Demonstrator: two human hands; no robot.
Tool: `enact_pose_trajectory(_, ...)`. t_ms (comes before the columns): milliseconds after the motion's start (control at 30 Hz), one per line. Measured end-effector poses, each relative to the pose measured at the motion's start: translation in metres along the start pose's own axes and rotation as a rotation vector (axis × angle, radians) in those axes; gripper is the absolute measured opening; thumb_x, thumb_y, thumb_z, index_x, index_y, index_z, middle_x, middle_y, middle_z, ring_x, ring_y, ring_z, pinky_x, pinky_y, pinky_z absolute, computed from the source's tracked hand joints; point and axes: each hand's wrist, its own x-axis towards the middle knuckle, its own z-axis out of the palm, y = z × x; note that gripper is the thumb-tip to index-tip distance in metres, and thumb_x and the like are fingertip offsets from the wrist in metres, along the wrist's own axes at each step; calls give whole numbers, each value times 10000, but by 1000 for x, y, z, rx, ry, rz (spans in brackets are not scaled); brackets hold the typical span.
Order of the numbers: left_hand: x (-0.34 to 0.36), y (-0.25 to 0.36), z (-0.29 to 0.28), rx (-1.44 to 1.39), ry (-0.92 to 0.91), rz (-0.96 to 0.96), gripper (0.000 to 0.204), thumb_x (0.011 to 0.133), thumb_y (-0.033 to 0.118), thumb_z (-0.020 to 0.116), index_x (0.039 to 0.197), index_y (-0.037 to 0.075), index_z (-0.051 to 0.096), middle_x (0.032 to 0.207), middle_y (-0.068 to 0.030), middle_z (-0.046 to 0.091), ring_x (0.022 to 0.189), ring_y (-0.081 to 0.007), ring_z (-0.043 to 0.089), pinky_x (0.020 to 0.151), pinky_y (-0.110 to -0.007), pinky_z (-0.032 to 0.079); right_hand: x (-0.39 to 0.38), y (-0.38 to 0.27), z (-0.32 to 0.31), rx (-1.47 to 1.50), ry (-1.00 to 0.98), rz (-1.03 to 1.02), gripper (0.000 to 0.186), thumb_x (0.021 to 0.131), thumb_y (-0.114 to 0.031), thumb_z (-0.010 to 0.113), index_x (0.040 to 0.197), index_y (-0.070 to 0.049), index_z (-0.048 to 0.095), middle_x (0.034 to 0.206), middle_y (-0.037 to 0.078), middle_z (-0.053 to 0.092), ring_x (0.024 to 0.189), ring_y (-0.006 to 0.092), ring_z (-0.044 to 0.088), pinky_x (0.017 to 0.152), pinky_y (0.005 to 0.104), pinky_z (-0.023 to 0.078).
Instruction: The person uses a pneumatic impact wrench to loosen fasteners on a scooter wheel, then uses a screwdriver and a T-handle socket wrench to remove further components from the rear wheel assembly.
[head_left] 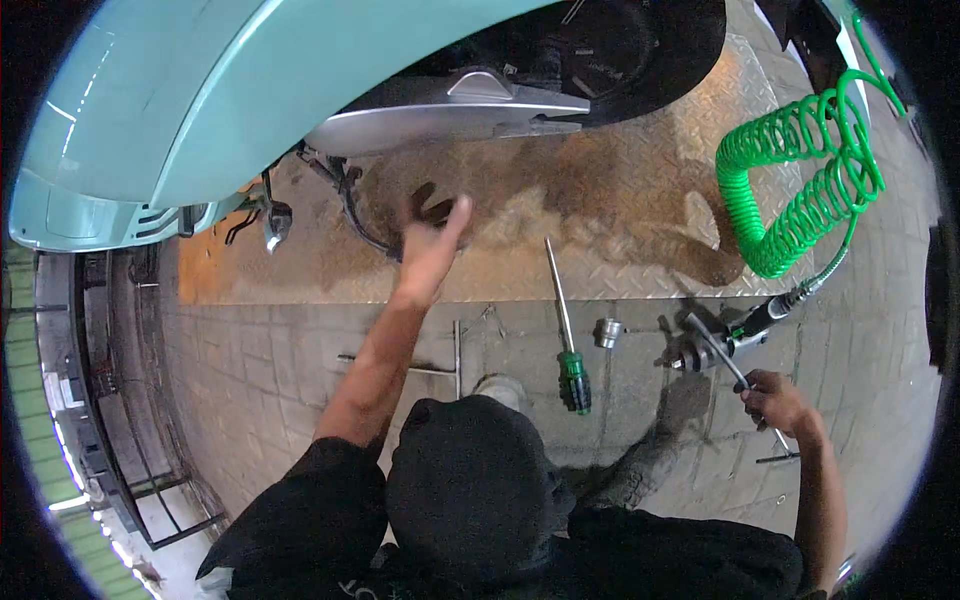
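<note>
Hands are well apart: the left hand (432, 255) is blurred, thumb spread from the fingers, with nothing visible in it, while the right hand (775, 402) is wrapped around a metal rod. Largest is the teal bodywork (220, 100) of what looks like a scooter, above a worn, patterned metal plate (620, 160). Left fingers are near a dark curved bar (352, 210) under it; whether they touch cannot be told. A green coiled hose (745, 205) lies at the right, leading to an air tool (740, 340) on the paved floor (280, 350). The metal rod (716, 348) slants across the view of that tool; contact between them is unclear. Smaller things lie between the hands: a green-and-black screwdriver (575, 380), its tip over the plate, and a silver socket (608, 333) just beside it.

To handle the rod well, I would keep the grip firm around its shaft, lift its far end clear of the air tool and hose before swinging it, and place the free fingers away from pinch points by the curved bar.
</note>
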Motion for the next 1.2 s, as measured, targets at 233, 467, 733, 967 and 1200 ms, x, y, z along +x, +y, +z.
enact_pose_trajectory(233, 50, 116, 71, -772, 275, -94, 840, 750, 415, 780, 1372, 137, 288, 1263, -74, 492, 1097, -236, 509, 887, -479, 431, 6, -19, 6, 34, 44, -43, 233, 904, -183, 563, 1044, 3, 567, 711, 38, 532, 600, 138, 524, 529, 303, 481)
enact_pose_trajectory(467, 60, 51, 72, -614, 473, 203, 975, 659, 291, 860, 1378, 21, 259, 1337, -164, 419, 1186, -278, 435, 1028, -409, 344, 20, -20, 22, 106, 1, 27, 218, 923, -198, 543, 1039, -14, 560, 714, 34, 519, 608, 148, 547, 526, 307, 490)
enact_pose_trajectory(733, 93, -41, 21, 120, 723, 334, 1153, 623, 303, 872, 1384, -59, 85, 1376, -287, 338, 1279, -357, 374, 1083, -425, 280, 36, -29, 43, -691, -30, -260, 241, 837, -188, 584, 1011, -22, 569, 901, 243, 645, 876, 439, 610, 731, 509, 475)
enact_pose_trajectory(967, 73, -49, 3, 239, 481, 326, 1135, 645, 445, 844, 1373, -73, 143, 1354, -288, 336, 1277, -382, 355, 1082, -431, 276, 49, -97, 57, -535, -159, -375, 257, 860, -151, 580, 1072, -6, 592, 867, 232, 652, 819, 362, 659, 709, 461, 495)
enact_pose_trajectory(1200, -94, -26, -25, 421, -413, 27, 761, 893, 416, 602, 1402, -20, 242, 1251, -254, 515, 1162, -354, 521, 1004, -438, 388, 54, -208, 106, 8, -132, -691, 258, 928, -170, 563, 1115, 5, 599, 855, 89, 624, 712, 149, 613, 572, 303, 482)
